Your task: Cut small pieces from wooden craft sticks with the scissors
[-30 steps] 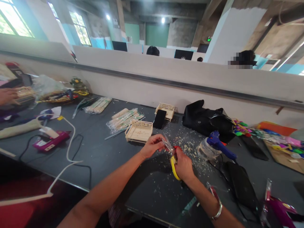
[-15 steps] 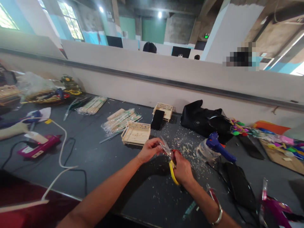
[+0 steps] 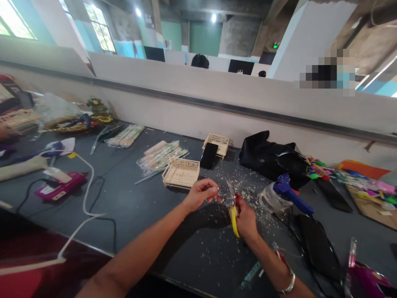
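Observation:
My right hand (image 3: pixel 245 220) is closed round the handles of a pair of scissors (image 3: pixel 235 223) with yellow and red grips. Their blades point up and away over the table. To the left of the blades, my left hand (image 3: pixel 201 195) is closed in a pinch, apart from the scissors. A tiny pale bit shows at its fingertips, too small to name. Pale chips (image 3: pixel 245 190) lie scattered around and beneath both hands. Just beyond my left hand stands a small wooden stick-built tray (image 3: pixel 182 176) with low railings.
A phone (image 3: pixel 209 155) leans against a second wooden frame (image 3: pixel 221 142). Bagged wooden sticks (image 3: pixel 161 157) lie to the left. On the right are a blue glue gun (image 3: pixel 288 192) on a clear jar, a black bag (image 3: pixel 269 159) and cables. A magenta power strip (image 3: pixel 63 186) sits at left.
The scissors and my right hand have moved right, away from my left hand. The blades now stand clear of the left fingers. The view has shifted slightly.

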